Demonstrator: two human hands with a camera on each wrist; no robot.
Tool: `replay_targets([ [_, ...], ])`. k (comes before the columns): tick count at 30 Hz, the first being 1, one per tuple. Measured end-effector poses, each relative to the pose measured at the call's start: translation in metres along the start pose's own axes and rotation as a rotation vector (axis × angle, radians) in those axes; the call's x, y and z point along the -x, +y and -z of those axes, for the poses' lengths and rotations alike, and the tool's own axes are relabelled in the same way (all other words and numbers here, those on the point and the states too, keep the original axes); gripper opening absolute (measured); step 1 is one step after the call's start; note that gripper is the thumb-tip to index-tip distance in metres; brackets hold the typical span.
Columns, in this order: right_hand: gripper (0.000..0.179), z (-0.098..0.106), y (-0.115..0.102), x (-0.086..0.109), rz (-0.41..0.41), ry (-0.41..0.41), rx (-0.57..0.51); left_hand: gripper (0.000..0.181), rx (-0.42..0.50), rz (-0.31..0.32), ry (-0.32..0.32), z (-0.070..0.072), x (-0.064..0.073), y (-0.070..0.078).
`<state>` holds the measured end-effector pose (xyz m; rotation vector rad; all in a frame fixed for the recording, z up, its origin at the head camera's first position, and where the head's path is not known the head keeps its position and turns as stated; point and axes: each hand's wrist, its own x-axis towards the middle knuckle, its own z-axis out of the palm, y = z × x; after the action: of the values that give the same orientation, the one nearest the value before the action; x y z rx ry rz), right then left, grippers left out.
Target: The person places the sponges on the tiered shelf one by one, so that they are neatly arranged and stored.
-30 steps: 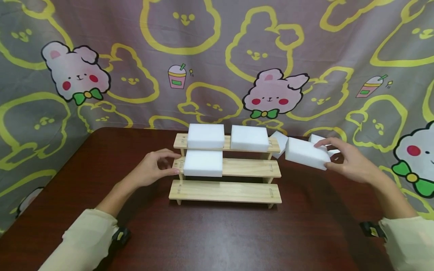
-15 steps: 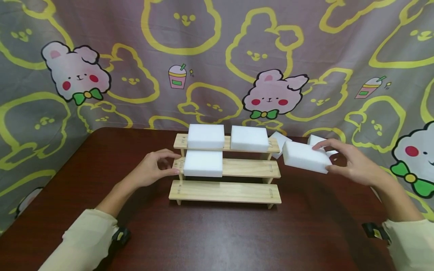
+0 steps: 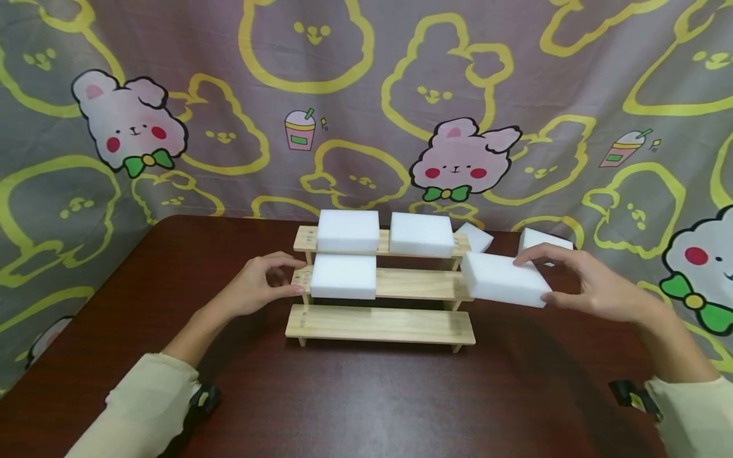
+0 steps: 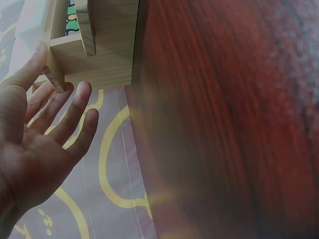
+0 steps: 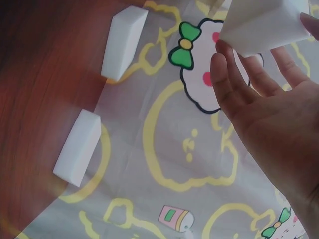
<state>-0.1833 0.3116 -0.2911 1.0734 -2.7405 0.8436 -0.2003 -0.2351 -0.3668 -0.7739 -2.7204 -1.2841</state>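
Observation:
In the head view my right hand [image 3: 590, 286] grips a white foam block [image 3: 504, 278] by its right end, thumb in front and fingers behind. The block is raised, its left end overlapping the right end of the three-tier wooden display rack [image 3: 380, 323] at the middle step. My left hand [image 3: 252, 286] holds the rack's left end at the middle step; the left wrist view shows thumb and fingers on either side of the plank end [image 4: 54, 69]. Two white blocks lie on the top step, a left one [image 3: 347, 230] and a right one [image 3: 421, 233]. Another block [image 3: 343, 276] lies on the middle step's left part.
Behind the rack's right end lies a loose white block [image 3: 475, 238], and another block [image 3: 544, 240] sits farther right, behind my right hand. The dark reddish-brown table [image 3: 366, 394] ends at a patterned curtain [image 3: 229, 191] along the back.
My right hand has brought the foam block leftward and toward me, up to the rack's right end, uncovering more of the loose block behind. My left hand has stayed at the rack.

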Motion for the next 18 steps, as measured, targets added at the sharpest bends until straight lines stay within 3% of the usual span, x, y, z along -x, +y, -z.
replay_targets([
  [13, 0.061, -0.017, -0.017, -0.01, 0.086, -0.063, -0.032, 0.04, 0.005, -0.006, 0.001, 0.0, 0.0, 0.0],
  [18, 0.058, -0.024, -0.022, -0.015, 0.05, -0.078, -0.027, 0.04, 0.003, -0.007, 0.0, 0.0, 0.0, -0.001],
])
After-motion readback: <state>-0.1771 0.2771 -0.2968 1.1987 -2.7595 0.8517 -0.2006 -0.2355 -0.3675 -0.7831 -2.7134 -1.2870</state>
